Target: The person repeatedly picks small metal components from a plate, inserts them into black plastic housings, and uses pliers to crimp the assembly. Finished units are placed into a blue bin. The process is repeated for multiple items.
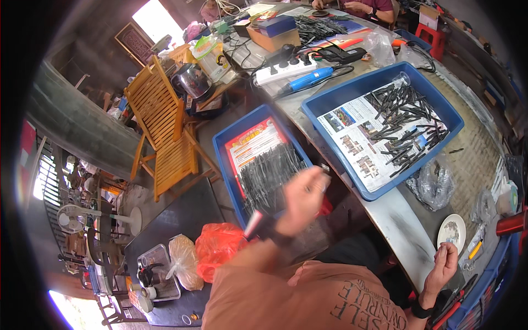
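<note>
My left hand (pixel 305 198) is over the near right edge of a blue tray (pixel 220 146), with its fingers curled in. It is smeared by motion; a small pale bit shows at its fingertips, too blurred to name. In that tray, many thin dark strips (pixel 269 173) lie side by side on a red-and-white printed sheet (pixel 256 137). On the right, my right hand (pixel 443 266) has thumb and fingers pinched together at the near edge of a small white plate (pixel 452 228). What the pinch holds, if anything, is too small to tell.
A second blue tray (pixel 363 190) on the table holds loose dark sticks (pixel 393 121) on newspaper. Beyond it are a power strip (pixel 286 70) and a blue handheld tool (pixel 308 80). A wooden folding chair (pixel 159 118) and red plastic bag (pixel 219 247) stand left. Another person's hands (pixel 357 6) show far off.
</note>
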Tool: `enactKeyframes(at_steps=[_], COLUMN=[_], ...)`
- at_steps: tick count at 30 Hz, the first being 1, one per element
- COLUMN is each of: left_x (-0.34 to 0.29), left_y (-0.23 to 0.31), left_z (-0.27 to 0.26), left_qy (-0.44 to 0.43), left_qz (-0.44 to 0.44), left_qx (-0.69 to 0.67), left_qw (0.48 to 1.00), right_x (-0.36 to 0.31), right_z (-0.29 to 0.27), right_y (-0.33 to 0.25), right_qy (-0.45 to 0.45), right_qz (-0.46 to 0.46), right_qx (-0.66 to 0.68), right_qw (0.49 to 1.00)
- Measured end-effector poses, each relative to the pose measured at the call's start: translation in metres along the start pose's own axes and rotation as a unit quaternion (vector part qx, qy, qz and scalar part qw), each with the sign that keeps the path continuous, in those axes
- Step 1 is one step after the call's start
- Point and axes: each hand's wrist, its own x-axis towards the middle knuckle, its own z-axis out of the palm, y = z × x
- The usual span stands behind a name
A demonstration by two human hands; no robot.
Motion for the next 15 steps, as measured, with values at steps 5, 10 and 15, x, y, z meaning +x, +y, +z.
enactKeyframes(at_steps=[5, 10, 15], left_x=[0.06, 0.068, 0.057], left_y=[-0.115, -0.204, -0.245], left_z=[-0.082, -0.135, -0.134], left_qy=[0.096, 0.085, 0.078], left_qz=[-0.14, -0.234, -0.242], left_qx=[0.23, 0.347, 0.402], left_qw=[0.958, 0.904, 0.879], right_x=[-0.01, -0.015, -0.018], right_z=[-0.001, -0.001, 0.003], right_y=[0.014, 0.018, 0.017], right_qy=[-0.004, -0.016, -0.021], right_qz=[0.038, 0.036, 0.05], right_qx=[0.002, -0.013, -0.019], right_qw=[0.999, 0.999, 0.998])
